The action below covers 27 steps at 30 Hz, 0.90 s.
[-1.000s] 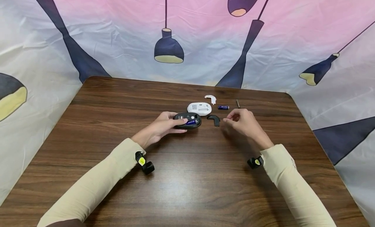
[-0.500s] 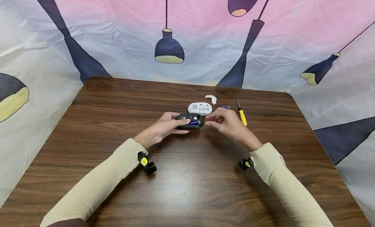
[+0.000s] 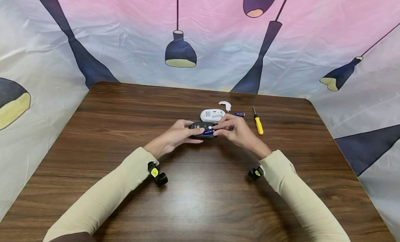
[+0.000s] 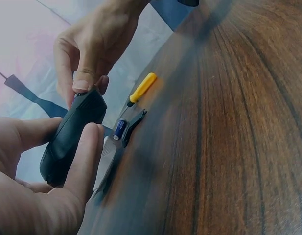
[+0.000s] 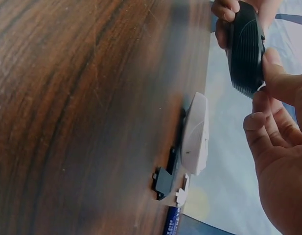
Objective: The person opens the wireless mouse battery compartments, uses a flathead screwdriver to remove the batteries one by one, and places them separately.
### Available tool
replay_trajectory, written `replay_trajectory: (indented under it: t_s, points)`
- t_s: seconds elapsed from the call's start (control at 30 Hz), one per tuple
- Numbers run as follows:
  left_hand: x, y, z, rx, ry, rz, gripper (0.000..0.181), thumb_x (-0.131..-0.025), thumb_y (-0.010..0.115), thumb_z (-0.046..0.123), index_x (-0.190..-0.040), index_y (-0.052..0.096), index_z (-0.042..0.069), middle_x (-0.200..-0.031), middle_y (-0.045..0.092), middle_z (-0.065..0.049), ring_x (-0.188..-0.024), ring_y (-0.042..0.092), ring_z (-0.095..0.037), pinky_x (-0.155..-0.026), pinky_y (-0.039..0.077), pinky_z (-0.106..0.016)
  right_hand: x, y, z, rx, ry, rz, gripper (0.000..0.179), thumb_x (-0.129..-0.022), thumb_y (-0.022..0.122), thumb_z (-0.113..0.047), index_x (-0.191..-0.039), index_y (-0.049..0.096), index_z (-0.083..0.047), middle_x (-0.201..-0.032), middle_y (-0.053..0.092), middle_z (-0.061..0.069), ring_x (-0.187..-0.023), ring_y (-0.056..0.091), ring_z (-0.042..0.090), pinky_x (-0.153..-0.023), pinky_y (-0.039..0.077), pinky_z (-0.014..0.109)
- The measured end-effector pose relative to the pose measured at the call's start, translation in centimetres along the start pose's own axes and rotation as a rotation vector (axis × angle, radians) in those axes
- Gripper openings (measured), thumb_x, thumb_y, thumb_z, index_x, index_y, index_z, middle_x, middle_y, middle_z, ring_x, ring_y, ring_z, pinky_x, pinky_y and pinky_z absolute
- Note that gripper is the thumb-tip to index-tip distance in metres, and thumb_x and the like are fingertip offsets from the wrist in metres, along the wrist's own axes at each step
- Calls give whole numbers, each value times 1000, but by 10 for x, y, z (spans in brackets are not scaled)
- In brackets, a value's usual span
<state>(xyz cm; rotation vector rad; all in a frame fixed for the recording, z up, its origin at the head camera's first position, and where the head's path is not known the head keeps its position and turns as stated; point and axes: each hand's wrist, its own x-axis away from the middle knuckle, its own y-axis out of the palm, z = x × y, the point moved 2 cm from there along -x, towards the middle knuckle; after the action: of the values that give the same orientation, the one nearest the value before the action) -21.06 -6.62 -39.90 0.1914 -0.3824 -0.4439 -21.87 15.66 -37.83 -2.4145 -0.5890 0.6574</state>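
My left hand (image 3: 175, 134) holds a black computer mouse (image 3: 200, 125) underside up, above the table, with the thumb across its base. A blue battery (image 3: 207, 132) lies in the mouse's uncovered compartment. At the mouse's right end, my right hand (image 3: 237, 130) pinches the battery's end between thumb and fingers. In the right wrist view, the right thumb (image 5: 273, 61) lies along the mouse's edge. The black battery cover (image 4: 134, 128) rests on the table; the right hand hides it in the head view.
A white mouse (image 3: 210, 114) lies underside up just behind, its compartment uncovered. Its white cover (image 3: 227, 105) and a second blue battery (image 3: 239, 114) lie to the right. Farther right is a yellow-handled screwdriver (image 3: 258, 124). A printed cloth (image 3: 137, 44) hangs behind the table.
My right hand has moved left from beside the black cover to the black mouse's end, exposing the screwdriver's handle. My left hand has shifted slightly right with the mouse.
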Motion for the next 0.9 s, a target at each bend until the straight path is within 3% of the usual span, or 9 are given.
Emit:
replay_trajectory:
  t_s: [0.33,0.6,0.9]
  points:
    - [0,0,0,-30,-2,-35,50,-99,63,2,-140,40,-16,-139,47,-28,-113,61,-33,-96,60,-41,1,2,5,-98,-33,28,9,-83,82,0,-92,82,-3,-88,67,8,-81,58,20,-63,48,22]
    - [2,-3,1,-40,-7,-38,50,-100,63,3,-140,40,-16,-139,47,-28,-114,61,-33,-95,60,-40,0,8,4,-104,-49,59,10,-80,81,8,-90,79,5,-88,67,18,-82,59,28,-64,46,20]
    - [2,-5,1,-29,-1,-22,48,-100,62,1,-140,41,-16,-139,47,-28,-113,62,-33,-96,60,-41,2,8,-24,-91,-71,88,9,-80,78,14,-89,76,12,-85,64,23,-78,56,26,-62,45,19]
